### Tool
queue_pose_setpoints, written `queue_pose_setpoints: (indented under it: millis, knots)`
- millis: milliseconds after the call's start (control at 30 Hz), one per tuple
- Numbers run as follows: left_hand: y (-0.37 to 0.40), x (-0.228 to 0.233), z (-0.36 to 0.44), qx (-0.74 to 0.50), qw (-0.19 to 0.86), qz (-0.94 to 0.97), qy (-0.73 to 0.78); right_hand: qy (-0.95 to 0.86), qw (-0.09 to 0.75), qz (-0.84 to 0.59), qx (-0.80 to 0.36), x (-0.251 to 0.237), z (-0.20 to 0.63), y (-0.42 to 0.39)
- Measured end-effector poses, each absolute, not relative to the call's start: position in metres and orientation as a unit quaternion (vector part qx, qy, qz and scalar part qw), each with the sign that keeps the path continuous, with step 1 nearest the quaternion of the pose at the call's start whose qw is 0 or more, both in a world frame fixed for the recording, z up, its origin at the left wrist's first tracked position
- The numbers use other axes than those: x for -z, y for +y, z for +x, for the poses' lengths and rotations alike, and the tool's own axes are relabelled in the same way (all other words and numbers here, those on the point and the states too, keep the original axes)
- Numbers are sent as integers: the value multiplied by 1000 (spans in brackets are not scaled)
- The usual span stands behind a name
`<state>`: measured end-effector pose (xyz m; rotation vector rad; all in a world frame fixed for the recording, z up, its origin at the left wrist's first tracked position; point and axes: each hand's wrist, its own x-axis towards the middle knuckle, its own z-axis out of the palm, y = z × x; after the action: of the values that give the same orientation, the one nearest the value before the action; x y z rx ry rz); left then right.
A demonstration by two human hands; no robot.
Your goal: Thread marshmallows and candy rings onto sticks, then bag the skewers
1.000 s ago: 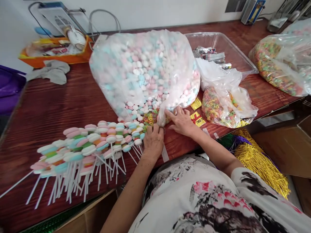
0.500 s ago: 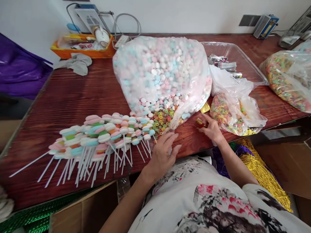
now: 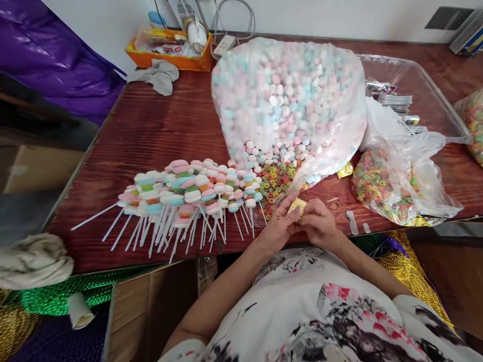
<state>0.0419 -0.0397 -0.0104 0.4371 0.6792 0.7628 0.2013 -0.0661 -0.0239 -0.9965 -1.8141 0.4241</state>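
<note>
My left hand (image 3: 277, 226) pinches a small gold packet (image 3: 297, 207) between thumb and fingers, just above the table's front edge. My right hand (image 3: 320, 223) is closed at the packet's right side, its fingertips pressed against that edge and partly hidden. Just beyond them, loose gummy rings (image 3: 277, 178) spill by the mouth of a big clear bag of pastel marshmallows (image 3: 287, 95). Left of my hands lies a heap of marshmallow skewers (image 3: 188, 188) on white sticks, the sticks pointing toward me. Another gold packet (image 3: 344, 171) rests beside the big bag.
A smaller bag of gummy rings (image 3: 381, 186) sits on the right, before a clear plastic tray (image 3: 441, 85) and a bundle of white sticks (image 3: 383, 118). Torn white scraps (image 3: 351, 222) lie near the front edge. An orange box (image 3: 169, 60) and grey cloth (image 3: 160, 76) are at the back left.
My right hand has come left from beside the smaller bag to meet my left hand. Both now hold the gold packet. The view has shifted left.
</note>
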Motion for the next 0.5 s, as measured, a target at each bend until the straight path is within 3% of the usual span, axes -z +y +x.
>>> queue_pose_setpoints:
  millis: [100, 233, 367, 500]
  knots:
    - [-36, 15, 35, -406, 841, 167, 316, -802, 448, -370, -136, 18, 201, -72]
    - [-29, 19, 22, -416, 828, 197, 320, -606, 564, -472, -302, 13, 221, -67]
    - [-25, 21, 22, -407, 819, 246, 322, -522, 517, -489, -470, 23, 226, -57]
    - [-23, 25, 30, -422, 770, 326, 351, -390, 573, -506, -514, 33, 211, -54]
